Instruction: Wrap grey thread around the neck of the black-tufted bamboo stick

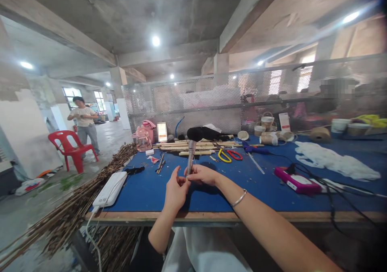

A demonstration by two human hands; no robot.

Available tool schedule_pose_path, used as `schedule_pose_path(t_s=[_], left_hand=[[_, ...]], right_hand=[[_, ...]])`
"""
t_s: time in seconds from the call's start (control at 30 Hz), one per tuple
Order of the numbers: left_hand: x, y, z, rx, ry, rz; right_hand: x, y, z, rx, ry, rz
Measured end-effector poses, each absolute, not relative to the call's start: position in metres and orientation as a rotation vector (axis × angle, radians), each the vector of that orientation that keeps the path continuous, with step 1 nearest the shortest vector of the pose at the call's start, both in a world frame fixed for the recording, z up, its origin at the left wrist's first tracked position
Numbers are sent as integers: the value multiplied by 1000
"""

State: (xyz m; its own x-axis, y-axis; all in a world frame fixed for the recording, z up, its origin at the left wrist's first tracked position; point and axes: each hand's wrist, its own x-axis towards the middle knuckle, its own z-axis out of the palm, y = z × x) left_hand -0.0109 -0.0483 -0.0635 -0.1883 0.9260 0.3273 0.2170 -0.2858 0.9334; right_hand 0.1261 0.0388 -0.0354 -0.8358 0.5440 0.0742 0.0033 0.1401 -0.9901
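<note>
Grey shaft with black rounded head (191, 154) stands near-upright over blue flat worktop (139, 195), top leaning slightly right; right hand (204, 174) pinches lower end, left hand (175, 191) equally near, curled, can't tell if pinching.

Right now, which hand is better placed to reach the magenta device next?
Probably the right hand: it is nearer the magenta device, while the right forearm lies between that device and the left hand.
</note>
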Motion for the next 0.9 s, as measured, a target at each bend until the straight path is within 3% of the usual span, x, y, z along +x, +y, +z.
schedule_pose_path(t_s=[0.73, 0.9], left_hand=[[-7, -52, -59, 1478, 1186, 1453], [2, -53, -58, 1292, 1110, 1588]], right_hand=[[126, 39, -33, -467, -1989, 1775], [127, 35, -25, -442, -1970, 1766]])
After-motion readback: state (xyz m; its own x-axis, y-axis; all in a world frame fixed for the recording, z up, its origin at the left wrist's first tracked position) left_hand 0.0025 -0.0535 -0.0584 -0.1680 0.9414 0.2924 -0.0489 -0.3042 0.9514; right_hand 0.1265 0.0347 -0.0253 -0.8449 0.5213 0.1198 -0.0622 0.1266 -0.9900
